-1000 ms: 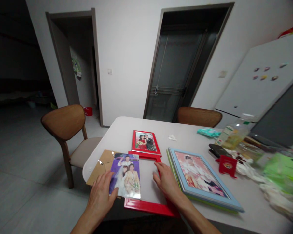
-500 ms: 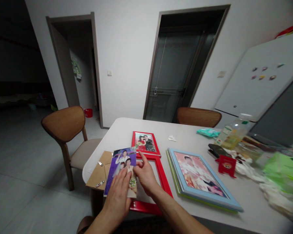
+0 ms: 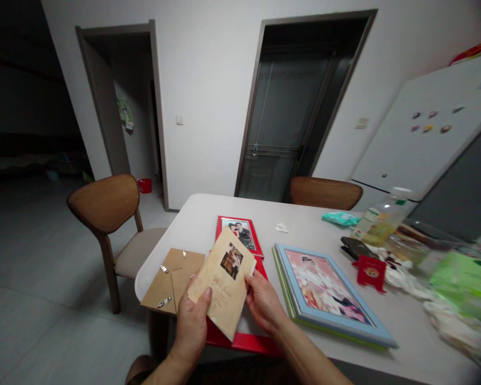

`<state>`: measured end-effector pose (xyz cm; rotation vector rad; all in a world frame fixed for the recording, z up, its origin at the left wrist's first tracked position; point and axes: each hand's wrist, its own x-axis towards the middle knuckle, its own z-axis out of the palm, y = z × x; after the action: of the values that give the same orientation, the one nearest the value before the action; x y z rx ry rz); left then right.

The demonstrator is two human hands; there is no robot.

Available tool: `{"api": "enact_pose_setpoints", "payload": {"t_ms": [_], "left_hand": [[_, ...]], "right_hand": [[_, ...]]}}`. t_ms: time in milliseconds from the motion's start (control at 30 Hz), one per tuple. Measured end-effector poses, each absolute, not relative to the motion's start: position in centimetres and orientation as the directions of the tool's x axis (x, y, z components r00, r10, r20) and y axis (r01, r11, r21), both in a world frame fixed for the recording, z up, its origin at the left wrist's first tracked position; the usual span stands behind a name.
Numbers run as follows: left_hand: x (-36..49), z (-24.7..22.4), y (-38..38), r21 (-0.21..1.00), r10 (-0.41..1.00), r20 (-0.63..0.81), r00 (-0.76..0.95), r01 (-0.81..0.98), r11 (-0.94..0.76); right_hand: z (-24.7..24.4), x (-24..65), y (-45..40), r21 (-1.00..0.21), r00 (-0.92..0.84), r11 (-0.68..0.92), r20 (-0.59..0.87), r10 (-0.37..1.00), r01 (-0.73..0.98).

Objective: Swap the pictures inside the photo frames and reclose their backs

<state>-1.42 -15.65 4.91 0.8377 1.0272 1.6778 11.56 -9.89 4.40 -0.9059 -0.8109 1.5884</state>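
Between my two hands I hold a cream-coloured photo print (image 3: 218, 283) with a small dark picture and handwriting-like lines on it, tilted over the table. My left hand (image 3: 190, 323) grips its lower left edge, thumb on top. At the right edge, the fingers of my right hand (image 3: 264, 302) are closed on it. Beneath lies a red picture frame (image 3: 250, 342), partly covered by the print and my hands. A brown backing board (image 3: 158, 286) with metal clips lies to the left. Behind the print, another red frame (image 3: 252, 238) holds a couple's photo, partly hidden.
A blue frame (image 3: 374, 329) with a pink picture lies on a green one to the right. Farther right are a bottle (image 3: 379, 219), a black phone-like object (image 3: 356, 248), a red card-like item (image 3: 371, 271), crumpled tissues and a green pack (image 3: 465, 283). Chairs (image 3: 104, 206) stand around the table.
The purple-sided photo is no longer seen; a cream side now faces me, raised and tilted. My hands have moved apart to its opposite edges, uncovering more of the backing board.
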Motion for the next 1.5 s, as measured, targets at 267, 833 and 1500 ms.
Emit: {"api": "enact_pose_setpoints", "payload": {"t_ms": [267, 833, 1500], "left_hand": [[-3.4, 3.3, -16.0, 0.957, 0.988, 0.146, -0.052, 0.261, -0.127], [-3.0, 3.5, -17.1, 0.669, 0.946, 0.184, 0.267, 0.671, -0.32], [-2.6, 3.7, -17.0, 0.567, 0.924, 0.169, 0.342, 0.734, -0.375]], "right_hand": [[4.7, 15.9, -8.4, -0.973, -0.078, -0.174, -0.164, 0.983, -0.151], [2.5, 15.6, -6.4, -0.922, 0.002, 0.02, 0.022, 1.0, 0.387], [3.4, 15.4, -8.2, -0.182, -0.143, 0.177, 0.187, 0.972, 0.967]]}}
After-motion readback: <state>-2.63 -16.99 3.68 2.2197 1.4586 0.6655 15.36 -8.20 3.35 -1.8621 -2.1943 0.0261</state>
